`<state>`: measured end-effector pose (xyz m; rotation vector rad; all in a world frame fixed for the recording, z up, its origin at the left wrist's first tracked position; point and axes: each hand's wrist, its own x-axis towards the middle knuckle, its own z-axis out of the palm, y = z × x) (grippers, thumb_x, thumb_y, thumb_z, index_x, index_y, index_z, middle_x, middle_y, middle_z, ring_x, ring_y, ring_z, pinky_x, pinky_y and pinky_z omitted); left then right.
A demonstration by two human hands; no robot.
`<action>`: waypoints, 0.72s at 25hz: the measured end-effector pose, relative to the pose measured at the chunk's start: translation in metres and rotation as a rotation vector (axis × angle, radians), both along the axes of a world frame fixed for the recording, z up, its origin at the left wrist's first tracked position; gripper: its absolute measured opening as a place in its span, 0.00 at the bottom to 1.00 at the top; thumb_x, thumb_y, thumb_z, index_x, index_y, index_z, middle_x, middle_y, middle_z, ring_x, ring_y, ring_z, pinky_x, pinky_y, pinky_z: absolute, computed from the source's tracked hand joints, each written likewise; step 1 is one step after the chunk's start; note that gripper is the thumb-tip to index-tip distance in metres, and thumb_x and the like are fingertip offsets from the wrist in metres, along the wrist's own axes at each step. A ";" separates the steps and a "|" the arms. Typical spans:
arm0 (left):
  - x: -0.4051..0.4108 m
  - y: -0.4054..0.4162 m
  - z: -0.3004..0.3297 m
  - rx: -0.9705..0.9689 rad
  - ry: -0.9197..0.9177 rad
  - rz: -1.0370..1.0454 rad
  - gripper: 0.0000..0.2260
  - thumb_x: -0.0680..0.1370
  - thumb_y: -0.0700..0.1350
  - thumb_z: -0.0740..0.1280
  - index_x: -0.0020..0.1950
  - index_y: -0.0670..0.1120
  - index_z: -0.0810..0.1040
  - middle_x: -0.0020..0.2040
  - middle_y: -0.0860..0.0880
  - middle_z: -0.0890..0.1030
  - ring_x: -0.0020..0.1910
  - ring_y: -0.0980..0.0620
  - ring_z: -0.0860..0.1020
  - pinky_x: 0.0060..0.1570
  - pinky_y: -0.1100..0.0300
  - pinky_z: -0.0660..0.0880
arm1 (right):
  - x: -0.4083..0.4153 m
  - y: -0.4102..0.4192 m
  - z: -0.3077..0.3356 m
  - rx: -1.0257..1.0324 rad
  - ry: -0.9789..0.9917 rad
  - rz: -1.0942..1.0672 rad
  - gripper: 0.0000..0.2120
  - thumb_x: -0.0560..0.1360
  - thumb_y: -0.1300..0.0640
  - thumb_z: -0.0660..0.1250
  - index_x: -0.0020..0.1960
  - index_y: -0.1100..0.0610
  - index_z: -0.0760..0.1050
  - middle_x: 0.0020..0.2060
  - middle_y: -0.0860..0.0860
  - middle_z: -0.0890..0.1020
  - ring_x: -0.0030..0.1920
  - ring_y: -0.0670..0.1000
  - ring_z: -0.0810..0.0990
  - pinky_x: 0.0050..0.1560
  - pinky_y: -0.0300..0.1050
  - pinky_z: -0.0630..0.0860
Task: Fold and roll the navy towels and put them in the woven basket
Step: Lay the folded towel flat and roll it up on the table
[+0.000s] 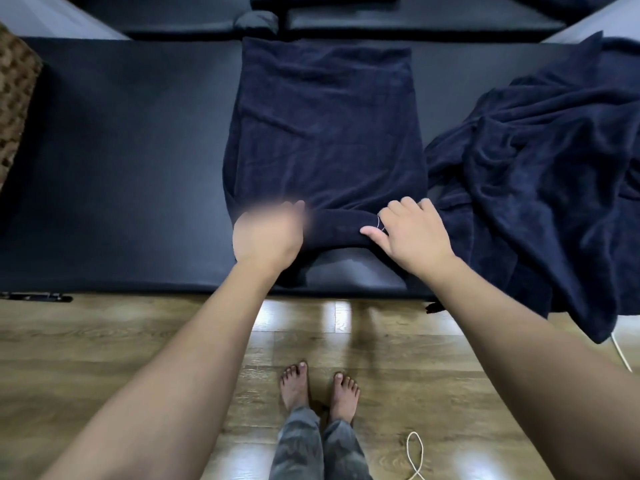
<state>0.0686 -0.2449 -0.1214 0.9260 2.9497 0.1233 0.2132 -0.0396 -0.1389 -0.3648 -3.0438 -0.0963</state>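
the folded towel (325, 126) lies flat mid-tabletop (121, 150), its near end turned into a short roll (337, 230). right hand (410, 230) curls on the roll; left hand (268, 233) is blurred — probably gripping too. roll away evenly, tight, edges aligned — basket (15, 98) waits far left, spare towels (540, 174) right.
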 end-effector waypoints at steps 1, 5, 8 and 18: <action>0.002 -0.001 0.001 0.017 -0.024 0.037 0.19 0.86 0.54 0.48 0.44 0.46 0.71 0.34 0.46 0.78 0.33 0.41 0.69 0.39 0.52 0.62 | -0.008 0.004 0.007 -0.060 -0.069 0.002 0.28 0.80 0.34 0.46 0.39 0.53 0.73 0.38 0.53 0.81 0.44 0.58 0.77 0.45 0.53 0.68; -0.006 0.003 0.004 0.099 0.014 -0.018 0.15 0.85 0.54 0.53 0.51 0.46 0.73 0.44 0.50 0.77 0.38 0.41 0.74 0.42 0.50 0.67 | -0.031 0.016 0.013 -0.228 -0.196 -0.060 0.22 0.83 0.36 0.46 0.43 0.49 0.67 0.46 0.53 0.84 0.50 0.58 0.80 0.51 0.52 0.67; 0.000 0.006 -0.006 0.143 0.276 -0.106 0.14 0.83 0.55 0.59 0.48 0.47 0.77 0.50 0.49 0.79 0.47 0.43 0.76 0.49 0.47 0.69 | -0.033 0.017 0.013 -0.311 -0.163 -0.156 0.22 0.83 0.37 0.49 0.47 0.53 0.70 0.44 0.55 0.84 0.47 0.61 0.79 0.47 0.52 0.64; -0.016 0.021 -0.018 0.017 0.212 -0.034 0.23 0.84 0.59 0.51 0.45 0.47 0.78 0.38 0.49 0.78 0.37 0.43 0.73 0.41 0.49 0.67 | -0.048 0.005 0.015 0.095 -0.020 -0.167 0.16 0.82 0.45 0.58 0.46 0.57 0.73 0.43 0.55 0.76 0.42 0.59 0.73 0.42 0.55 0.69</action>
